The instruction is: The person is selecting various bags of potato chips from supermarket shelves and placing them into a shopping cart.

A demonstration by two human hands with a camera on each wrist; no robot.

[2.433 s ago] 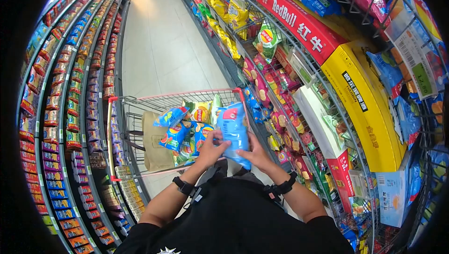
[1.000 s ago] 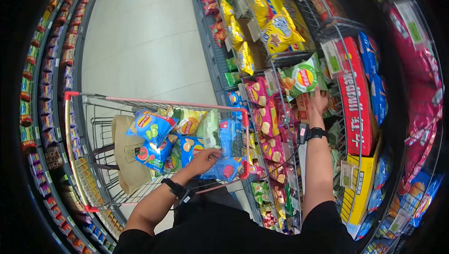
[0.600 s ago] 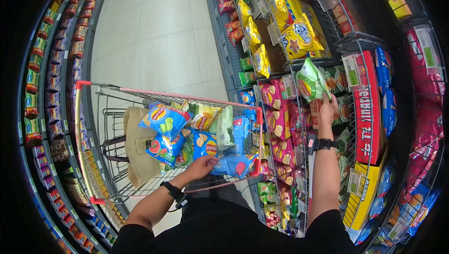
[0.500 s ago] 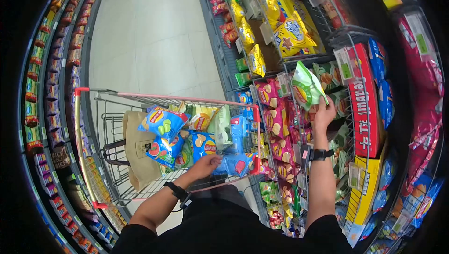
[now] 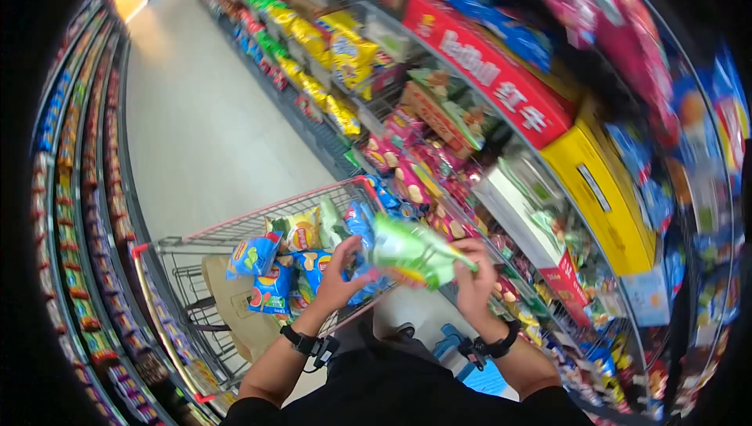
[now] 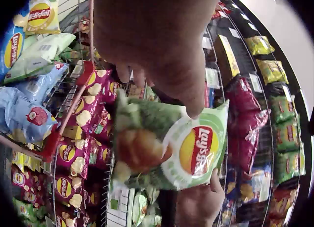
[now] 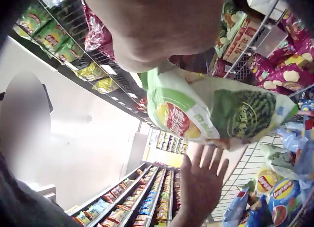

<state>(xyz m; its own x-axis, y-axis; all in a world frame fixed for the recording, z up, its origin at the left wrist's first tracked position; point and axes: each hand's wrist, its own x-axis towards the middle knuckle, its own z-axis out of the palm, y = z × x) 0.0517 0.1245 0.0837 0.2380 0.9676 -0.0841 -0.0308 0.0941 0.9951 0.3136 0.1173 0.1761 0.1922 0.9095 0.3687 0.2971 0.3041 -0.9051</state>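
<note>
A green Lay's bag (image 5: 415, 251), blurred in the head view, hangs across the cart's right corner. My right hand (image 5: 474, 279) pinches its right end; in the left wrist view that hand's thumb (image 6: 215, 182) lies on the bag (image 6: 171, 143). My left hand (image 5: 338, 279), palm facing the bag with fingers spread, is beside its other end. Seen from the right wrist, the left hand (image 7: 200, 185) has straight fingers close under the bag (image 7: 221, 109); whether they touch it I cannot tell. Blue bags (image 5: 270, 289) and a yellow one (image 5: 304, 230) lie in the cart.
The wire cart (image 5: 258, 218) holds a beige bag (image 5: 227, 300) at its left. Right of it, shelves carry magenta bags (image 5: 409, 183), a Red Bull box (image 5: 489, 69) and a yellow box (image 5: 603, 191). Snack shelves (image 5: 78, 269) line the left, with aisle floor (image 5: 204, 128) ahead.
My right hand has brought the green bag from the shelf to the cart's edge. The left hand has risen from the blue bag, its fingers now spread. The head view has turned.
</note>
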